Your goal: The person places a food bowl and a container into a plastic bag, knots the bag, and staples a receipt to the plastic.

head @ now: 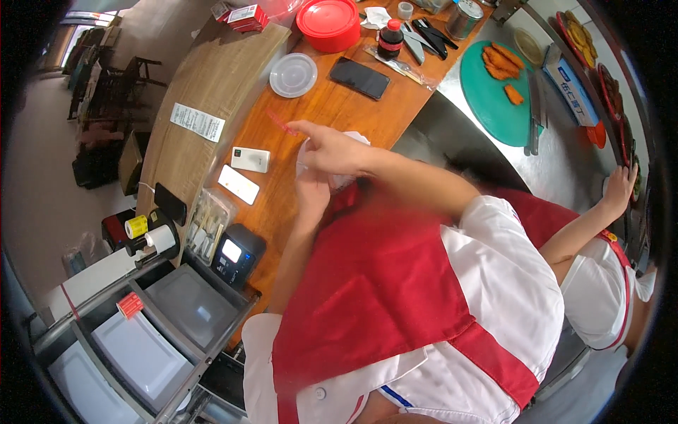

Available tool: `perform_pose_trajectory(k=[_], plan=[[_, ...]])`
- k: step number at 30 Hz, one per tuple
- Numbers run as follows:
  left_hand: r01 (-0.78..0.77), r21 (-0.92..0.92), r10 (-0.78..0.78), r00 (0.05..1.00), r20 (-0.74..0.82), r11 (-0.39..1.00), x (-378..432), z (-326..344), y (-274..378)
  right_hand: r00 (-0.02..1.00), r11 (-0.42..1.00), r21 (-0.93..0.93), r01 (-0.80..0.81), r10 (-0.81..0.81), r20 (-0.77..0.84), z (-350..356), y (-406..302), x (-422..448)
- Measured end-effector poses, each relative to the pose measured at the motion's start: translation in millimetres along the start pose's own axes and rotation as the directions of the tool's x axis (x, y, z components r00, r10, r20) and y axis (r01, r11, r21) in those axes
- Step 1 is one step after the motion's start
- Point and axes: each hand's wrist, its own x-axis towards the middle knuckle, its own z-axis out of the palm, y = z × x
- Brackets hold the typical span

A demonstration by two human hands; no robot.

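My right hand reaches across in front of me, a thin red strip pinched at its fingertips above the wooden counter. Just below it, my left hand is closed on a white item, perhaps a paper bag or wrap. The right hand and forearm cover most of that item, so its exact kind is unclear. Left of both hands lie a white phone-like device and a white card-like piece. A round clear plastic lid and a black smartphone lie beyond.
Another person's hand reaches to the shelf at right. A green cutting board bears fried cutlets, with a knife at its edge. Farther back stand a red tub and a sauce bottle. A payment terminal stands at lower left.
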Motion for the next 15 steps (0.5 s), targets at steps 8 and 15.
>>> perform_pose_trajectory(k=[8, 15], plan=[[0.442, -0.207, -0.429, 0.897, 0.110, 0.873, 6.9, -19.0, 7.5, 0.951, 0.964, -0.114, 0.238, -0.256, -0.173, -49.1, 32.3, -26.1], [0.506, -0.114, -0.482, 0.856, 0.187, 0.855, 27.3, -33.6, 30.0, 0.859, 0.851, -0.191, 0.490, -0.508, -0.060, -36.7, 110.1, -24.4]])
